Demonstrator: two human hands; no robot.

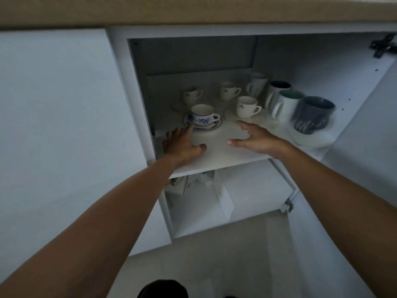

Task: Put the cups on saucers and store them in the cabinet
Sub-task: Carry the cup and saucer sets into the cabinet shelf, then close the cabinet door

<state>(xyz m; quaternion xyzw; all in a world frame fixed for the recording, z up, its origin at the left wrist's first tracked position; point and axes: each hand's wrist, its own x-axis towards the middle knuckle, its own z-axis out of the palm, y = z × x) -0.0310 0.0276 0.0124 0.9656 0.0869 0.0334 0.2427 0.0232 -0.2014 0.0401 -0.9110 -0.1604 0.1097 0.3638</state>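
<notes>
A white cup with blue flowers [203,115] stands on its blue-rimmed saucer [211,127] on the cabinet shelf [219,160], left of the middle. My left hand [182,145] lies on the shelf just in front of it, a fingertip touching the saucer's left rim. My right hand [255,139] hovers open to the right of the saucer, fingers spread, holding nothing. Three plain white cups [247,107] [228,91] [190,96] stand on white saucers further back.
Tall mugs line the shelf's right side: a white one [256,84], two white with dark insides [285,104], and a grey one [312,115]. The cabinet door [343,211] hangs open at the right. Boxes [217,196] sit on the lower shelf. A wooden counter edge [193,9] runs above.
</notes>
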